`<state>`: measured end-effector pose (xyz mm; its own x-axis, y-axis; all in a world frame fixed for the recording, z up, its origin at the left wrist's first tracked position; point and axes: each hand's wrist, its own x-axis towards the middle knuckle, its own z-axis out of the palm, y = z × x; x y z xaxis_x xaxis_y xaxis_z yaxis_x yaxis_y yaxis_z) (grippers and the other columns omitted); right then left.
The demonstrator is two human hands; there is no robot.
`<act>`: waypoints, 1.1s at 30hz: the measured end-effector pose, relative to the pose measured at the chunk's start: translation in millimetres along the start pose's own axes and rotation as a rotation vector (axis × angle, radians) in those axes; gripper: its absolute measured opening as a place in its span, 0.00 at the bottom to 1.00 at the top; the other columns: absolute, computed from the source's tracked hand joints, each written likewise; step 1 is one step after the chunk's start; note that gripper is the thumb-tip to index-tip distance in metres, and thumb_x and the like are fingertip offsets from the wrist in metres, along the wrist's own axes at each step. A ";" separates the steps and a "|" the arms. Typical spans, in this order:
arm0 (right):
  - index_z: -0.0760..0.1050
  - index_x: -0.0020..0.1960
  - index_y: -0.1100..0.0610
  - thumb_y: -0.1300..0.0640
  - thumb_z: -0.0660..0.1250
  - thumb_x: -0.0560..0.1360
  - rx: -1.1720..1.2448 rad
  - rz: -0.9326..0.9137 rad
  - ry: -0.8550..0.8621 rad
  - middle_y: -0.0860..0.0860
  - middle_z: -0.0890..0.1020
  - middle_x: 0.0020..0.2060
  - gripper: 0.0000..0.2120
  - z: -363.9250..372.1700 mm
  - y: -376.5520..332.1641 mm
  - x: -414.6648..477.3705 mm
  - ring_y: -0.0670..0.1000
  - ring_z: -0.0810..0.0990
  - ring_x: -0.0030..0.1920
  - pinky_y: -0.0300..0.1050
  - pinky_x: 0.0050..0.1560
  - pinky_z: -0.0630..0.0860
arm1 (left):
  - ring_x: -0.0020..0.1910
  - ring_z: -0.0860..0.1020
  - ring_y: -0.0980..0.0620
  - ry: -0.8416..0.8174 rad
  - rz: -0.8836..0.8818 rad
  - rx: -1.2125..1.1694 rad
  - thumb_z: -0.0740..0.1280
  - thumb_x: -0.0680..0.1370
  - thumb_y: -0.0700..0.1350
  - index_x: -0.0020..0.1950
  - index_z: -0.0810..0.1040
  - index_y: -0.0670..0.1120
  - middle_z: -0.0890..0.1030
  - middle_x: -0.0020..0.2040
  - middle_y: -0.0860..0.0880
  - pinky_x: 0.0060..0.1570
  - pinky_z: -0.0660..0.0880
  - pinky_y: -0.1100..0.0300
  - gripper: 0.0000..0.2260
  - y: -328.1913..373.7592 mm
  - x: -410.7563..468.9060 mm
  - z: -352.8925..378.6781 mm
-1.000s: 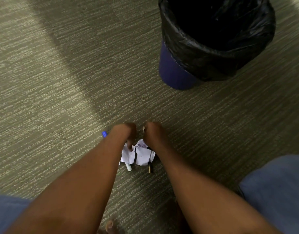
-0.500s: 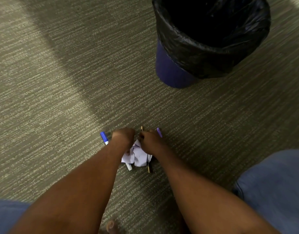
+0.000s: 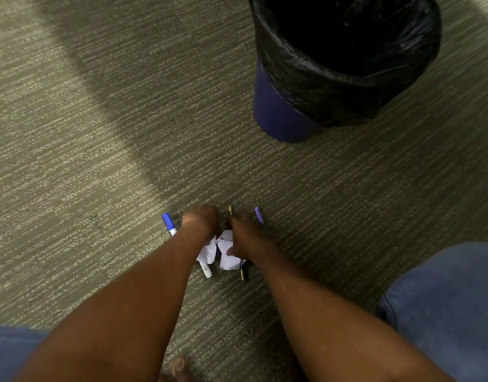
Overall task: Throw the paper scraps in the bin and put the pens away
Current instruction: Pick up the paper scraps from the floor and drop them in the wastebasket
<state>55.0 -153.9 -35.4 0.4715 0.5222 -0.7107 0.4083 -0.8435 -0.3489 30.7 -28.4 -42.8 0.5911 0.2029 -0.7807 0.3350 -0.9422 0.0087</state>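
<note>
White paper scraps [image 3: 223, 252] lie crumpled on the carpet between my hands. My left hand [image 3: 200, 220] is curled over their left side and my right hand [image 3: 244, 235] presses on their right side, fingers closing on the paper. Under and around the pile lie pens: a blue-capped marker [image 3: 169, 224] to the left, a purple pen [image 3: 259, 215] to the right, a thin dark pen [image 3: 230, 210] poking out between the hands, a white marker end [image 3: 206, 270] and a black pen end [image 3: 243, 273] below the scraps. The bin [image 3: 281, 117], blue with a black liner, stands open beyond.
Grey-green striped carpet [image 3: 99, 161] covers the floor all around. My knees in blue fabric show at the lower left [image 3: 11, 351] and lower right [image 3: 452, 304]. A bare toe [image 3: 179, 365] shows at the bottom edge.
Both hands have drawn in over the scraps, bunching them tighter. The blue marker cap and the purple pen have come into sight beside the hands.
</note>
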 end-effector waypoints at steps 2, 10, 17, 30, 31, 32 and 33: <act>0.69 0.66 0.59 0.58 0.75 0.69 0.046 0.008 -0.027 0.58 0.75 0.64 0.28 -1.6 -0.1 0.2 0.58 0.75 0.63 0.52 0.60 0.74 | 0.58 0.79 0.43 -0.020 0.010 -0.007 0.71 0.72 0.41 0.60 0.76 0.41 0.80 0.59 0.43 0.43 0.75 0.54 0.18 -0.3 1.7 0.0; 0.71 0.66 0.59 0.57 0.74 0.70 0.080 0.013 0.002 0.57 0.77 0.63 0.26 -28.3 -10.1 14.1 0.57 0.75 0.64 0.50 0.63 0.72 | 0.52 0.81 0.44 -0.089 0.073 -0.038 0.70 0.72 0.44 0.54 0.81 0.39 0.83 0.53 0.42 0.44 0.76 0.56 0.13 -7.5 7.3 -22.6; 0.74 0.63 0.60 0.58 0.74 0.71 0.133 0.034 0.104 0.59 0.80 0.59 0.22 -69.4 -16.2 15.2 0.57 0.79 0.58 0.44 0.48 0.72 | 0.37 0.83 0.48 -0.148 0.072 -0.171 0.74 0.69 0.42 0.52 0.83 0.40 0.85 0.45 0.44 0.41 0.81 0.57 0.13 -23.1 4.7 -81.9; 0.73 0.61 0.60 0.56 0.75 0.70 0.227 -0.054 0.307 0.57 0.79 0.58 0.22 -145.4 -43.3 -7.2 0.56 0.79 0.57 0.50 0.52 0.79 | 0.29 0.83 0.50 -0.049 0.049 -0.247 0.68 0.70 0.37 0.44 0.80 0.38 0.84 0.35 0.44 0.34 0.80 0.57 0.05 -42.4 -22.6 -181.0; 0.73 0.60 0.60 0.56 0.75 0.70 0.225 -0.067 0.323 0.57 0.79 0.58 0.22 -151.1 -44.5 -9.7 0.56 0.79 0.57 0.50 0.51 0.79 | 0.30 0.82 0.50 -0.032 0.058 -0.255 0.67 0.71 0.38 0.42 0.80 0.38 0.83 0.35 0.44 0.35 0.80 0.56 0.04 -42.7 -26.2 -188.6; 0.73 0.60 0.60 0.56 0.75 0.70 0.228 -0.078 0.342 0.57 0.79 0.58 0.22 -157.2 -45.4 -12.6 0.56 0.79 0.56 0.50 0.50 0.78 | 0.31 0.82 0.50 -0.012 0.074 -0.255 0.66 0.72 0.38 0.41 0.80 0.39 0.83 0.35 0.44 0.36 0.80 0.56 0.04 -42.1 -31.4 -196.8; 0.73 0.59 0.60 0.56 0.75 0.70 0.237 -0.087 0.362 0.57 0.79 0.58 0.21 -163.7 -46.0 -15.7 0.56 0.79 0.56 0.49 0.50 0.78 | 0.31 0.81 0.50 0.014 0.091 -0.248 0.66 0.73 0.39 0.41 0.81 0.39 0.83 0.35 0.45 0.36 0.79 0.57 0.05 -41.0 -37.8 -205.2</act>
<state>156.7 -102.7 91.8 0.7039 0.5673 -0.4274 0.2881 -0.7781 -0.5582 145.2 57.3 114.6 0.6369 0.1255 -0.7606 0.4482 -0.8631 0.2329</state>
